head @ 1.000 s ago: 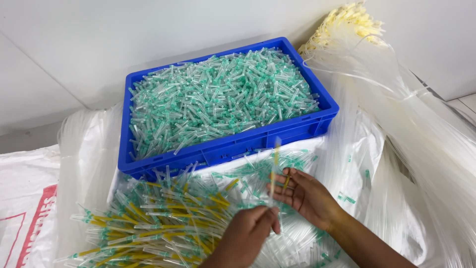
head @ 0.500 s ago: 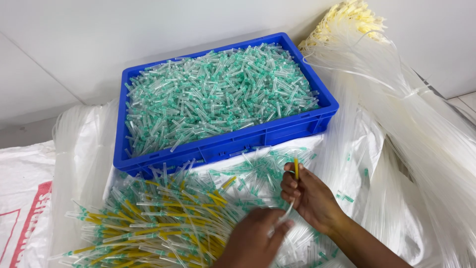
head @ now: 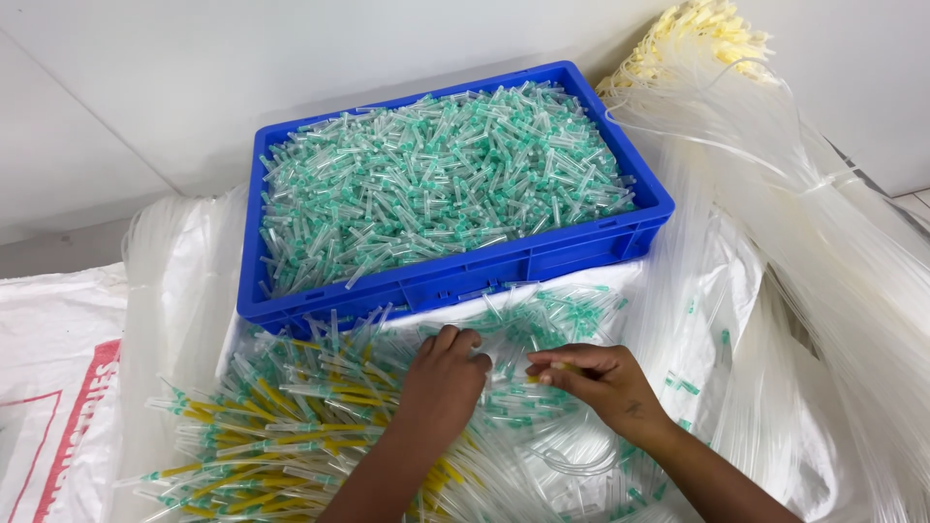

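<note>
My left hand (head: 441, 383) lies knuckles-up on a loose pile of clear tubes with yellow and green ends (head: 271, 426), its fingers curled into the pile. Whether it grips anything is hidden. My right hand (head: 601, 383) is just to its right, fingertips pinched on a thin yellow-tipped tube (head: 555, 369) held low over the pile. The two hands are almost touching. Behind them stands a blue plastic crate (head: 455, 281) heaped with small clear pieces with green caps (head: 436, 184).
A thick bundle of long clear tubing (head: 833, 242) with yellow ends runs down the right side. White plastic sheeting (head: 717, 320) lies under the pile. A white woven sack with red print (head: 48, 387) is at the left. A pale wall stands behind.
My right hand held the yellow-tipped tube upright and has brought it down to the pile. My left hand has slid forward and up beside it.
</note>
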